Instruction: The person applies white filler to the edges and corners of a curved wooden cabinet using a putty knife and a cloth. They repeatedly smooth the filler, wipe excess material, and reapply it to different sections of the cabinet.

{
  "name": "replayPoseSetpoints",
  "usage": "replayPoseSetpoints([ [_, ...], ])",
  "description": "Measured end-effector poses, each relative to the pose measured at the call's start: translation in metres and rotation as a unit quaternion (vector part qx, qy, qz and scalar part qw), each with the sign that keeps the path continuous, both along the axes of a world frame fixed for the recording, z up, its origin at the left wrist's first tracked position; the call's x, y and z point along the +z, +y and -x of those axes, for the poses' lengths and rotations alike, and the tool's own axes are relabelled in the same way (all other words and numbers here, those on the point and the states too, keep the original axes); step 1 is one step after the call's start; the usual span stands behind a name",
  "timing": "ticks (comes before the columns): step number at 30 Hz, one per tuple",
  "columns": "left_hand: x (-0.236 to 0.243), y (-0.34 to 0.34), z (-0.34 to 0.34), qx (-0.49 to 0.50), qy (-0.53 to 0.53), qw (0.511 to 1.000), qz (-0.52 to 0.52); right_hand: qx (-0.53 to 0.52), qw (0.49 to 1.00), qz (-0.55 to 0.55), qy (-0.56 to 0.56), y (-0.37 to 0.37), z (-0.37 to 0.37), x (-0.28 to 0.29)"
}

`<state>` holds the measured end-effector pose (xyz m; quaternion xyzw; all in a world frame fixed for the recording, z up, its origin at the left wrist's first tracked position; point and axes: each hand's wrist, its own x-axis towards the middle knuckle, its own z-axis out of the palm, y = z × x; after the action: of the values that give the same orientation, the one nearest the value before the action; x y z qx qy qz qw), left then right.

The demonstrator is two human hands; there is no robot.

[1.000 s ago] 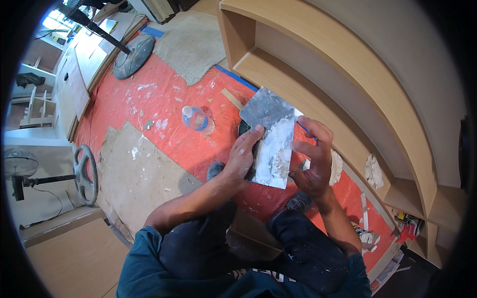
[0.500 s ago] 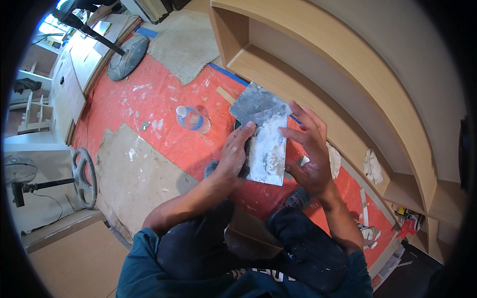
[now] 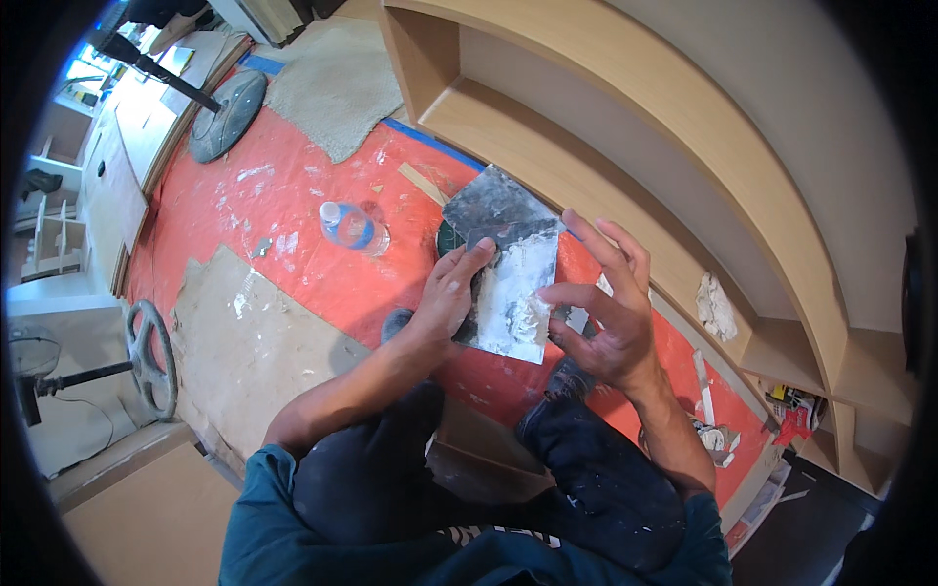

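Note:
My left hand [image 3: 447, 298] grips a flat grey putty board [image 3: 500, 207] by its left edge, with the thumb lying on its face. White putty [image 3: 518, 283] covers the lower part of the board, thicker in a lump near its right edge. My right hand [image 3: 616, 322] is on the other side of the board, its fingers spread. Its index fingertip is at the lump of putty, and the thumb sits a little below, apart from it. Behind the board's left edge, a dark green round thing [image 3: 448, 239] is mostly hidden.
A clear plastic bottle [image 3: 354, 229] stands on the red floor sheet [image 3: 293, 195]. Cardboard [image 3: 244, 313] lies to the left, near a stand fan's base [image 3: 151, 359]. A curved wooden shelf unit [image 3: 547, 127] runs along the right, holding a crumpled white cloth [image 3: 716, 307].
My right hand's index finger has bent down from the board's right edge to the lump of putty. The view has shifted slightly; my left hand keeps its grip on the board.

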<state>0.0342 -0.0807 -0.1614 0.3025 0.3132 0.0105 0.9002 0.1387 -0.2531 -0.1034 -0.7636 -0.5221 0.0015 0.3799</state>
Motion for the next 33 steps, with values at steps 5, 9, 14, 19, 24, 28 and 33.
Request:
replayPoseSetpoints([
  [5, -0.008, -0.011, -0.004, -0.028, -0.016, 0.999, 0.031, -0.003, 1.000, 0.002, 0.002, -0.018, 0.004, 0.002],
  [9, -0.002, -0.019, -0.009, -0.040, -0.006, 0.997, 0.064, -0.040, 0.998, -0.034, 0.024, -0.024, 0.007, -0.002],
  [14, -0.009, -0.025, -0.013, -0.053, -0.020, 0.993, 0.108, -0.058, 0.998, -0.023, -0.025, -0.020, 0.010, -0.014],
  [19, 0.000, -0.026, -0.013, -0.070, -0.014, 0.992, 0.106, -0.061, 0.990, -0.048, -0.114, -0.024, 0.005, -0.021],
  [24, -0.008, -0.022, -0.012, -0.058, -0.014, 0.994, 0.092, -0.049, 0.989, -0.073, -0.116, -0.020, 0.000, -0.024],
  [28, -0.005, -0.017, -0.012, -0.053, -0.014, 0.994, 0.099, -0.029, 0.987, -0.131, -0.090, -0.012, -0.003, -0.025],
  [33, -0.008, -0.013, -0.010, -0.047, 0.002, 0.996, 0.069, 0.009, 0.993, -0.077, -0.092, -0.004, -0.001, -0.019],
])
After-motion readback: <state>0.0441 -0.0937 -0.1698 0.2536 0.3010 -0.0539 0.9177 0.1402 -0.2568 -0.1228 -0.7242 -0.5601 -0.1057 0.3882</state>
